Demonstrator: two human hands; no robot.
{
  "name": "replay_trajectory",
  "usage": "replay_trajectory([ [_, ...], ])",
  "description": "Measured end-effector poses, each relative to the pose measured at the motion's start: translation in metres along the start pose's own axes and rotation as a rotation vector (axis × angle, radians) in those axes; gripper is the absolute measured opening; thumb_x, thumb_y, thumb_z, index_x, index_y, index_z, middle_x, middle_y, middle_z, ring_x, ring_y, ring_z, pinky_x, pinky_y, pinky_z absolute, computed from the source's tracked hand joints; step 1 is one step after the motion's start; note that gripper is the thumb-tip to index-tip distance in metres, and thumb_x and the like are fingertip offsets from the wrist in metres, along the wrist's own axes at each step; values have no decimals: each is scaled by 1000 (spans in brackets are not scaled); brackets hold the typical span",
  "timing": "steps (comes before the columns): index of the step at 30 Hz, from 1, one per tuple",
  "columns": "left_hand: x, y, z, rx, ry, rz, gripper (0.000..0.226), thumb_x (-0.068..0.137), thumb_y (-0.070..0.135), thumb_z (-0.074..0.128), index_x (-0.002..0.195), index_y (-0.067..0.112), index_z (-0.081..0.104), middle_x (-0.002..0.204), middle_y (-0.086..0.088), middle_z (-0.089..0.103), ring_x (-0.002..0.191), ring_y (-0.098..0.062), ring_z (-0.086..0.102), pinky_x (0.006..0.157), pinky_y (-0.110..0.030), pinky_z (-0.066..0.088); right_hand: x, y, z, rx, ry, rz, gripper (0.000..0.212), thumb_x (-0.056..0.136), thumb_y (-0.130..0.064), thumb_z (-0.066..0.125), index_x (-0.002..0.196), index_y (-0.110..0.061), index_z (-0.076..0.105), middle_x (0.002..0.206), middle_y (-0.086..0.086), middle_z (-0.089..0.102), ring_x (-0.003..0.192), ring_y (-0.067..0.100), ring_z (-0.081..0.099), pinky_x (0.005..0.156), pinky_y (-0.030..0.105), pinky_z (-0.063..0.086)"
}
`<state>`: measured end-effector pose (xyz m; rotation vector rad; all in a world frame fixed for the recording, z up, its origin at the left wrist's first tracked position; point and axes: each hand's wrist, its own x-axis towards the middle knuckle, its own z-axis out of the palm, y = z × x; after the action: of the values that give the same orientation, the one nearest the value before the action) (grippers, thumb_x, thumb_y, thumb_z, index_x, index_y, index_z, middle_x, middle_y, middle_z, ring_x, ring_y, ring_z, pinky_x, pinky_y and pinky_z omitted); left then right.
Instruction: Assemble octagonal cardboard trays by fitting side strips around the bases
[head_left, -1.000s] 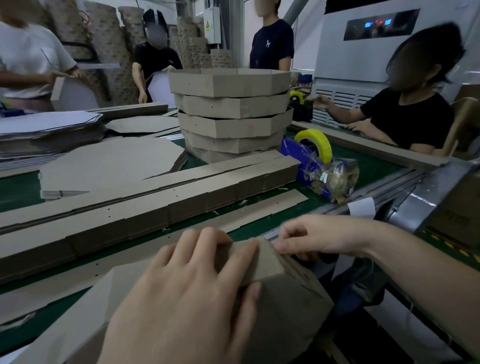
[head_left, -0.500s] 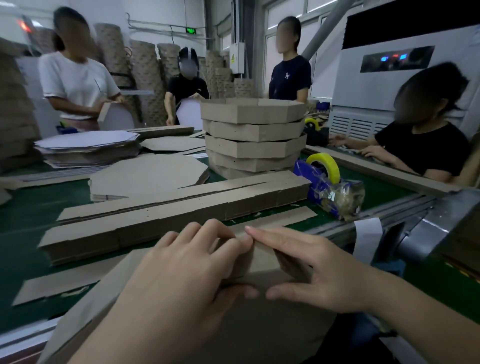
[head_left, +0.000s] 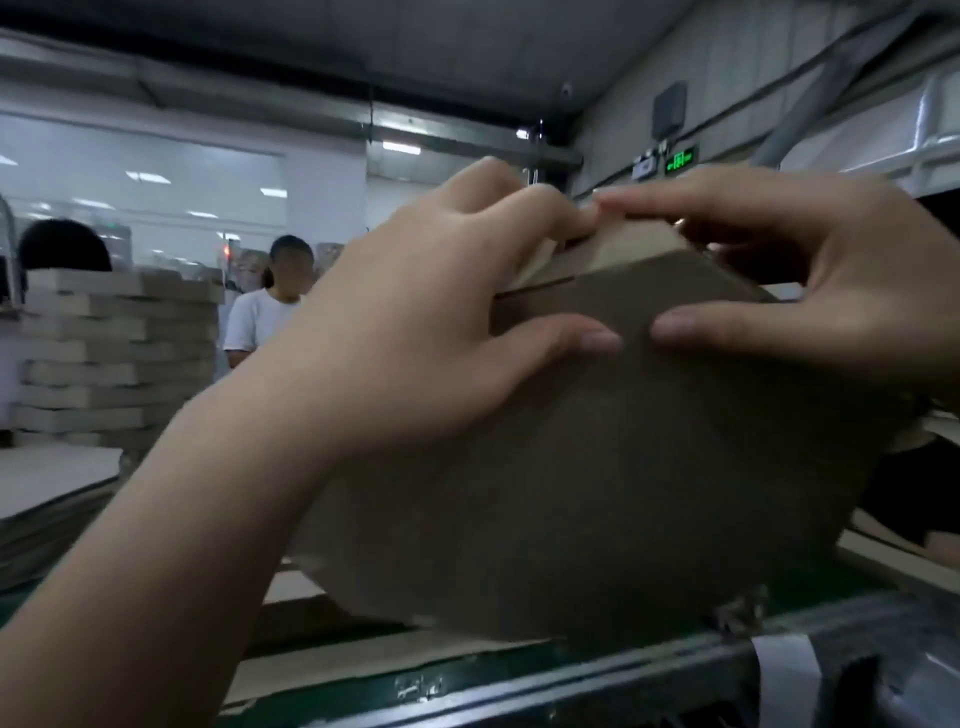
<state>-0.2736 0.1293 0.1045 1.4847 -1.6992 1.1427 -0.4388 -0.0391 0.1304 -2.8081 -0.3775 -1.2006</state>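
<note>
A brown cardboard tray (head_left: 597, 467) is lifted up in front of the camera, its flat base facing me. Along its top edge runs the side strip (head_left: 623, 249), lighter in colour. My left hand (head_left: 415, 332) grips the tray's upper left, fingers curled over the strip's edge and thumb pressed on the base. My right hand (head_left: 810, 280) grips the upper right the same way, fingertips on the strip's top and thumb on the base. The fingertips of both hands meet at the top corner.
A tall stack of finished cardboard trays (head_left: 119, 358) stands at the left. A person in a white shirt (head_left: 265, 312) stands behind it. The green belt and its metal rail (head_left: 571, 680) run below the tray, with a loose cardboard strip (head_left: 395, 660) lying on it.
The tray has been raised from the table to face height and tilted upright. The view has swung up towards the ceiling. Both hands kept hold of the top edge.
</note>
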Motion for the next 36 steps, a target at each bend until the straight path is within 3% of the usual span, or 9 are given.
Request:
replay_trajectory([
  [5, 19, -31, 26, 13, 179, 143, 60, 84, 39, 65, 130, 2, 53, 118, -18, 53, 109, -32, 55, 85, -50, 47, 27, 14, -8, -448, 35, -160, 71, 83, -51, 56, 145, -20, 42, 132, 0, 52, 117, 11, 52, 94, 25, 47],
  [8, 26, -58, 57, 106, 263, 180, 60, 82, 28, 71, 130, -3, 52, 117, -23, 54, 105, -37, 56, 82, -51, 48, 38, 37, 11, -661, 113, -237, 73, 84, -45, 56, 147, -11, 40, 129, 11, 54, 107, 29, 58, 78, 44, 54],
  [11, 30, -88, 95, 172, 320, 159, 66, 77, 24, 76, 132, -2, 50, 116, -22, 55, 101, -36, 56, 82, -47, 49, 52, 72, 36, -843, 190, -327, 70, 85, -37, 54, 144, -1, 42, 120, 20, 59, 97, 37, 60, 64, 40, 49],
  [14, 38, -120, 138, 202, 319, 78, 62, 77, 22, 73, 131, -2, 51, 116, -20, 56, 104, -34, 55, 93, -50, 46, 68, 120, 66, -948, 214, -366, 62, 86, -28, 57, 139, 4, 47, 111, 23, 62, 89, 40, 61, 61, 42, 48],
  [18, 41, -170, 197, 217, 208, -65, 64, 75, 11, 71, 136, 8, 50, 128, -15, 51, 118, -33, 49, 108, -56, 32, 88, 202, 115, -1005, 178, -363, 50, 87, -12, 57, 132, 9, 53, 104, 24, 64, 84, 38, 62, 59, 42, 51],
  [21, 22, -205, 236, 106, 175, -217, 53, 80, 12, 70, 130, 11, 56, 132, -12, 50, 118, -31, 51, 101, -52, 41, 95, 266, 153, -1061, 117, -371, 55, 77, -3, 70, 128, 10, 56, 99, 23, 64, 80, 36, 63, 60, 38, 49],
  [24, -13, -234, 274, 87, 118, -297, 41, 80, 10, 69, 120, 13, 62, 125, -9, 54, 112, -30, 54, 94, -48, 47, 95, 326, 188, -1091, 46, -397, 57, 71, -1, 71, 125, 9, 59, 97, 19, 65, 76, 32, 61, 58, 35, 45],
  [32, -105, -285, 346, 80, -50, -457, 41, 63, 3, 80, 100, 18, 70, 109, -4, 63, 92, -25, 64, 73, -37, 53, 106, 409, 259, -983, -39, -279, 63, 66, -7, 78, 124, 8, 60, 100, 19, 66, 81, 33, 65, 62, 36, 54],
  [36, -140, -292, 359, 101, -65, -396, 24, 72, 14, 55, 92, 22, 66, 102, -3, 64, 80, -19, 63, 65, -30, 52, 116, 419, 262, -962, -28, -235, 68, 65, -12, 81, 126, 7, 58, 102, 19, 64, 80, 33, 64, 60, 36, 51],
])
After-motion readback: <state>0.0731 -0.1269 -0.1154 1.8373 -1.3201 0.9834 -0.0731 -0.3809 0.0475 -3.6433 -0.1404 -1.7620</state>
